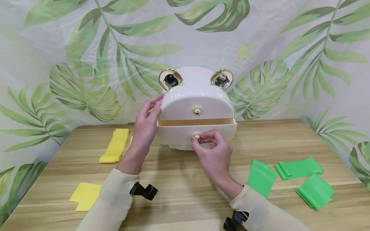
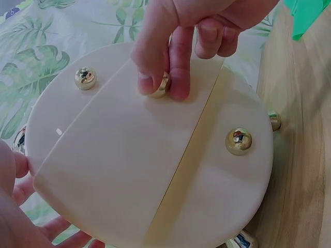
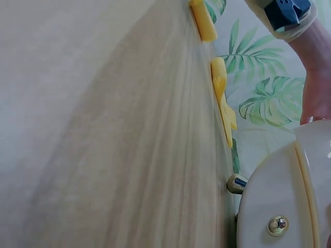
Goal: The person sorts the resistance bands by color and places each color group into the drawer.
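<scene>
A white frog-shaped drawer cabinet (image 1: pixel 195 77) with gold-rimmed eyes stands at the back of the table. Its middle drawer (image 1: pixel 171 136) is pulled partly out, with a gap showing above the front. My right hand (image 1: pixel 215 155) pinches that drawer's gold knob (image 2: pixel 161 88) between thumb and fingers. Against the cabinet's left side, my left hand (image 1: pixel 145 125) rests with its fingers extended. The upper drawer, with its own gold knob (image 1: pixel 197 111), is closed. In the left wrist view a lower gold knob (image 2: pixel 239 141) shows on the bottom drawer.
Folded yellow strips (image 1: pixel 115 146) and a yellow piece (image 1: pixel 86 195) lie on the left of the wooden table (image 1: pixel 179 199). Several green folded pieces (image 1: pixel 300 168) lie to the right. A leaf-printed cloth (image 1: pixel 202 45) hangs behind the cabinet.
</scene>
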`<state>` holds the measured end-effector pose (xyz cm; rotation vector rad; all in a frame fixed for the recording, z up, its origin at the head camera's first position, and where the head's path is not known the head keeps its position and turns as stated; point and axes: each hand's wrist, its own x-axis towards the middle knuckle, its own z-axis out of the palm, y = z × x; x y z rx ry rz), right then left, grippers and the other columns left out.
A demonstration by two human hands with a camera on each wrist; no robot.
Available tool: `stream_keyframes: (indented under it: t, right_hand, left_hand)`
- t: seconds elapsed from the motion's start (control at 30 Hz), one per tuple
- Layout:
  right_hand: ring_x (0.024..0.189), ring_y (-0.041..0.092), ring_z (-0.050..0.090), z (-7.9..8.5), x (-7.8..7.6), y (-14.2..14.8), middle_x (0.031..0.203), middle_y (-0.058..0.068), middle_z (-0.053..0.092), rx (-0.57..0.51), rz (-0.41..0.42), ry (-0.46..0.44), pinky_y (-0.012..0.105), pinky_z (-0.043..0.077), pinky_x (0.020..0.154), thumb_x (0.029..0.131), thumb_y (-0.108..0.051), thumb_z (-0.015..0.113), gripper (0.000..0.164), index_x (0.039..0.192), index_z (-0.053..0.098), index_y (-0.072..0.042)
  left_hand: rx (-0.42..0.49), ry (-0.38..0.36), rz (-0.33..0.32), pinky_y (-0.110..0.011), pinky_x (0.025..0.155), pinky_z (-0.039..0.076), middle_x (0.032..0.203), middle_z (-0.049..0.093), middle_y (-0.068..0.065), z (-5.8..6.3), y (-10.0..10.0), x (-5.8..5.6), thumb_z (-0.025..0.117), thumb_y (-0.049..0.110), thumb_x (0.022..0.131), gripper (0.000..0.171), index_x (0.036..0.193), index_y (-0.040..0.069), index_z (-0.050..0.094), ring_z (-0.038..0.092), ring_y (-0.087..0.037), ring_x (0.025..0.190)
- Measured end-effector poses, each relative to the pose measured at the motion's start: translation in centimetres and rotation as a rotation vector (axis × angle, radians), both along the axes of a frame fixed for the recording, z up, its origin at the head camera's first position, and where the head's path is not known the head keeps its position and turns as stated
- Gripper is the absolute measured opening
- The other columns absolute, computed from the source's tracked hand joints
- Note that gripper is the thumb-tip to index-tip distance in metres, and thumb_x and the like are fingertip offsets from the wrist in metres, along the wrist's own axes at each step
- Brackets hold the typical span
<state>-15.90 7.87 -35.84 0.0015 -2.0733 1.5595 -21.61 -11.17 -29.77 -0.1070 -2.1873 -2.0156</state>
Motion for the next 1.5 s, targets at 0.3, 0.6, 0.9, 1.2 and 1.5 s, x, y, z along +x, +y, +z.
stream_keyframes:
  t: [0.3, 0.6, 0.9, 1.2, 1.5]
  right_hand:
    - [0.058, 0.008, 0.06, -0.1, 1.4, 0.7, 0.085, 0.004, 0.079, 0.013, 0.055, 0.017, 0.018, 0.041, 0.048, 0.082, -0.008, 0.089, 0.021, 0.092, 0.07, -0.01]
    - [0.049, 0.007, 0.051, -0.2, 2.8, 0.9, 0.084, 0.003, 0.079, 0.032, 0.095, 0.049, 0.016, 0.038, 0.044, 0.08, -0.004, 0.089, 0.022, 0.09, 0.071, -0.01]
    - [0.046, 0.004, 0.047, -0.2, 3.8, 1.1, 0.083, 0.003, 0.079, 0.034, 0.114, 0.065, 0.017, 0.037, 0.041, 0.08, -0.003, 0.089, 0.022, 0.089, 0.071, -0.01]
    - [0.045, 0.001, 0.046, -0.2, 4.3, 0.9, 0.082, 0.002, 0.079, 0.024, 0.136, 0.098, 0.016, 0.037, 0.04, 0.08, -0.001, 0.089, 0.022, 0.089, 0.071, -0.01]
    - [0.043, -0.001, 0.045, -0.3, 4.7, 1.0, 0.08, 0.002, 0.079, 0.041, 0.129, 0.121, 0.016, 0.036, 0.038, 0.08, -0.001, 0.089, 0.022, 0.088, 0.07, -0.01]
  left_hand:
    - [0.0, -0.007, -0.006, -0.045, 0.111, 0.045, 0.151, 0.051, -0.005, 0.1, -0.1, 0.0, 0.049, 0.044, 0.112, 0.042, 0.152, 0.036, 0.057, 0.056, -0.02, 0.125]
    - [0.006, -0.04, -0.014, -0.045, 0.102, 0.053, 0.148, 0.051, -0.004, 0.3, -0.3, 0.0, 0.049, 0.046, 0.112, 0.042, 0.152, 0.037, 0.057, 0.059, -0.019, 0.118]
    - [0.022, -0.053, -0.021, -0.041, 0.095, 0.058, 0.145, 0.052, -0.003, 0.3, -0.4, 0.0, 0.05, 0.045, 0.112, 0.041, 0.151, 0.037, 0.057, 0.062, -0.019, 0.115]
    - [0.013, -0.04, -0.014, -0.041, 0.094, 0.058, 0.146, 0.052, -0.004, 0.4, -0.5, 0.1, 0.049, 0.046, 0.111, 0.042, 0.152, 0.037, 0.057, 0.061, -0.019, 0.114]
    - [0.027, -0.027, -0.001, -0.045, 0.097, 0.057, 0.145, 0.053, -0.004, 0.1, -0.2, -0.2, 0.051, 0.044, 0.111, 0.041, 0.151, 0.036, 0.059, 0.062, -0.018, 0.113]
